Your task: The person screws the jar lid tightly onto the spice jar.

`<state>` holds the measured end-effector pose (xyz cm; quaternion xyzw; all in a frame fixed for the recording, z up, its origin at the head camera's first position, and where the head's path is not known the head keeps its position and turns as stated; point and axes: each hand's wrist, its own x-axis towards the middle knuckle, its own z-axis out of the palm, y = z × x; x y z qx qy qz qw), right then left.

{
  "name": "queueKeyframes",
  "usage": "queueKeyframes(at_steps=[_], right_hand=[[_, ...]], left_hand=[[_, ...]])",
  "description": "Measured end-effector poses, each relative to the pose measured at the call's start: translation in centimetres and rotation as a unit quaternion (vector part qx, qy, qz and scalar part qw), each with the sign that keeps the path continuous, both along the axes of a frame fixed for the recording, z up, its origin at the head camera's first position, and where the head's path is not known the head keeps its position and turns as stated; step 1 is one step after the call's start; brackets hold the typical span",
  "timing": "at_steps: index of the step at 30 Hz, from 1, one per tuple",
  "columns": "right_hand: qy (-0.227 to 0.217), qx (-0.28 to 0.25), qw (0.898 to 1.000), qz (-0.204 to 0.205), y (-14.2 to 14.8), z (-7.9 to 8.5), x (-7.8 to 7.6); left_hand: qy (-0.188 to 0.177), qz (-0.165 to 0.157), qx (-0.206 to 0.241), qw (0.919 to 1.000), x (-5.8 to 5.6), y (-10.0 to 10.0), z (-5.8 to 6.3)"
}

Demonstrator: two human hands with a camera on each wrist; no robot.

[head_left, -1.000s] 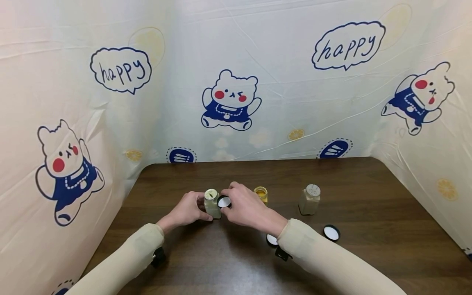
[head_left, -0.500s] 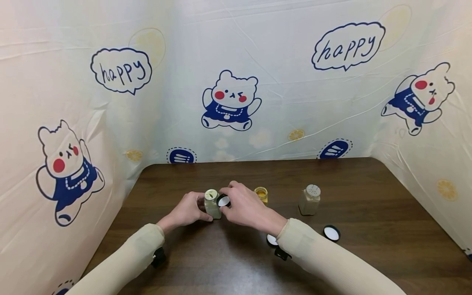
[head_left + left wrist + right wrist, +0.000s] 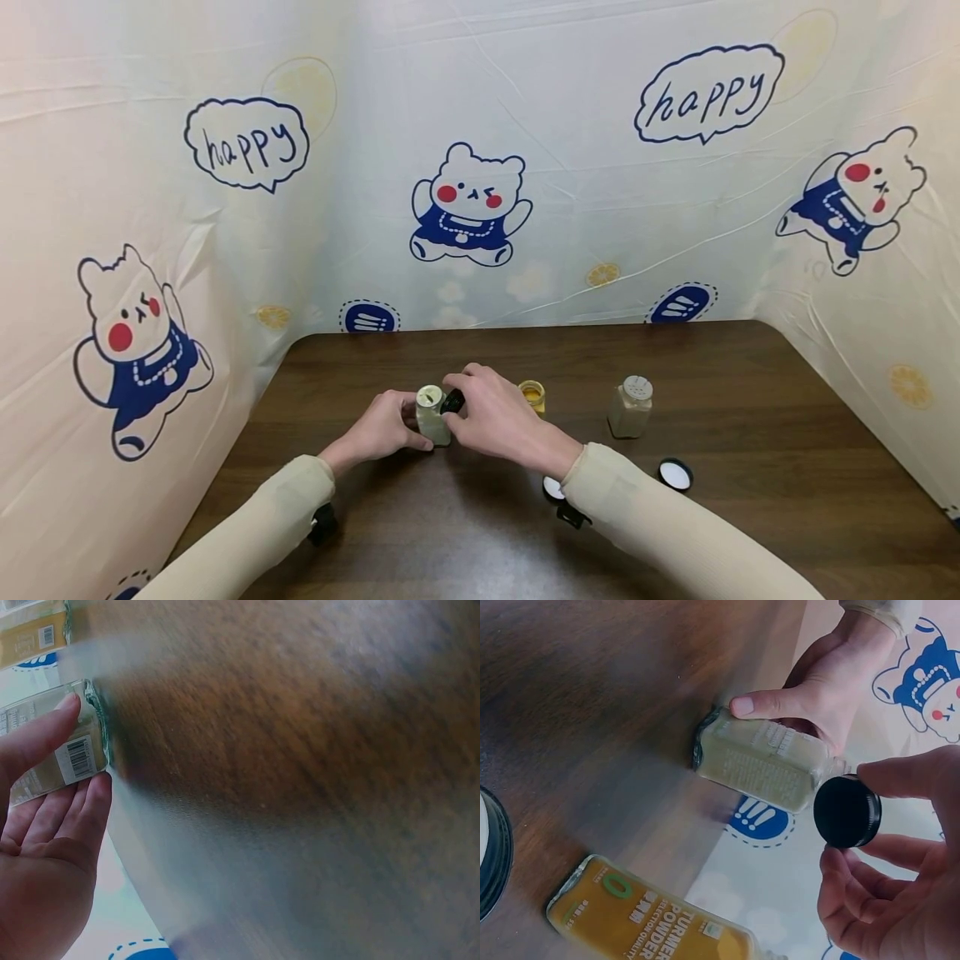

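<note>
A square glass spice jar of pale powder (image 3: 432,425) stands on the table, its black cap off and a partly broken-looking white seal on its mouth. My left hand (image 3: 382,427) holds the jar low down, thumb on one side and fingers on the other; its barcode label (image 3: 78,758) shows in the left wrist view. My right hand (image 3: 498,417) pinches a black screw lid (image 3: 845,811) between thumb and fingers, close beside the jar's mouth. The lid's black outside faces the head camera. Behind that hand, partly hidden, stands an uncapped jar of turmeric powder (image 3: 652,915).
A third glass jar (image 3: 628,412) with a perforated top stands to the right on the brown wooden table (image 3: 450,533). One black lid (image 3: 675,474) lies white side up in front of it. Another lid (image 3: 553,488) is partly covered by the right sleeve. A printed curtain surrounds the table.
The lid in my right hand has turned from showing its white inside to showing its black outside. My right hand has risen very slightly. The left hand and jar have stayed put.
</note>
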<state>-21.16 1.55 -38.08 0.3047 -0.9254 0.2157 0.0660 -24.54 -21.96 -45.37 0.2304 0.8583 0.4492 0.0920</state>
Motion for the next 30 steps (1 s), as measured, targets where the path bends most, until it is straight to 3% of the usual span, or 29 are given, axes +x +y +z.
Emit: queueKeyframes(at_steps=[12,30], right_hand=[[0.014,-0.033,0.999,-0.001,-0.50,-0.15,-0.17],[0.026,-0.078,0.996,0.028,-0.96,-0.94,-0.52]], left_hand=[[-0.011,0.005,-0.008,0.9999,-0.22,-0.11,-0.26],[-0.008,0.002,-0.008,0.9999,-0.29,-0.18,-0.39]])
